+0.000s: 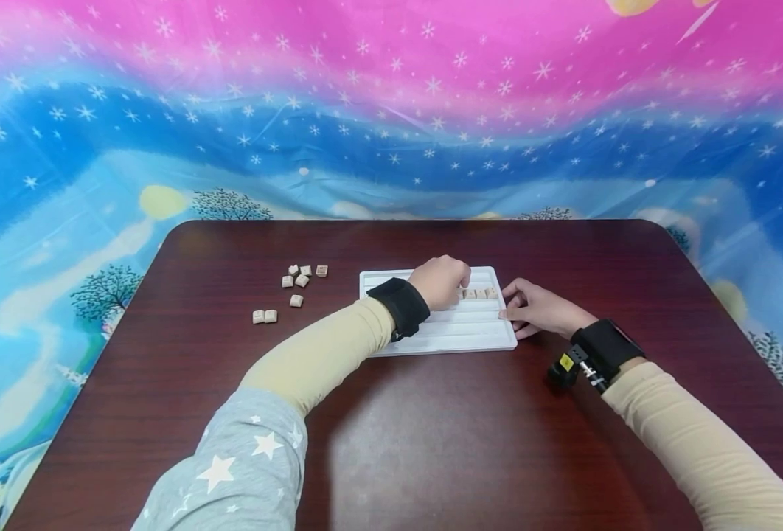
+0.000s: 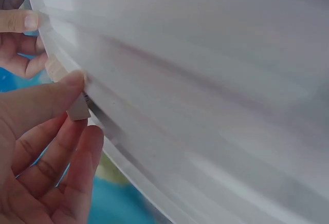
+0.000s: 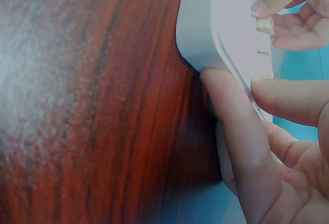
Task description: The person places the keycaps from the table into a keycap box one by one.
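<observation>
A white tray (image 1: 454, 328) with raised ridges lies on the table. Several small beige keycaps (image 1: 481, 293) stand in a row along one ridge near its right side. At the left end of that row, my left hand (image 1: 439, 283) pinches a beige keycap (image 2: 78, 109) between thumb and fingers. Its face is mostly hidden by the thumb. My right hand (image 1: 543, 310) grips the tray's right edge, thumb on top of the rim and fingers against the outer side, as the right wrist view shows.
Left of the tray, several loose keycaps (image 1: 296, 301) lie scattered on the dark red-brown table (image 1: 431, 442). A pair of them (image 1: 265, 316) sits side by side nearest the left. Behind the table hangs a pink and blue snowflake cloth (image 1: 391, 110).
</observation>
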Motion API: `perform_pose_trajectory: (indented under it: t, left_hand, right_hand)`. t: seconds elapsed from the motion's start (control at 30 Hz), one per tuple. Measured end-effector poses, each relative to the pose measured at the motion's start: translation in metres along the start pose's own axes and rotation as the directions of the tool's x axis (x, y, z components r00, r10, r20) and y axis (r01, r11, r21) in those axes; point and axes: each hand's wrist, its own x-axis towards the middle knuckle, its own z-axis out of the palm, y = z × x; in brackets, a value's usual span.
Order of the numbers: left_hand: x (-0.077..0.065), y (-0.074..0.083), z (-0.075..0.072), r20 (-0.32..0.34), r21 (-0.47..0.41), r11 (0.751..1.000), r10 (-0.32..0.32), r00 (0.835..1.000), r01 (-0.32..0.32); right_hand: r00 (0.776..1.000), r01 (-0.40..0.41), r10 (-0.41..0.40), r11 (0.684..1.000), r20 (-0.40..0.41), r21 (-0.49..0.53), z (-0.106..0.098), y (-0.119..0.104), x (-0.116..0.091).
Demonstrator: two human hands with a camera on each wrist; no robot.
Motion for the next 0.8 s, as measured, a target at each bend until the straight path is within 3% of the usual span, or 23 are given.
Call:
perform_pose_trajectory:
  t: [0.8]
  left_hand:
    - [-0.0024,0.0055,-0.0054,0.028,-0.027,0.999,-0.028,0.999,0.029]
  right_hand:
    - [1.000,-0.003,0.002,1.000,-0.004,-0.007,-0.0007,0.0012,0.0012]
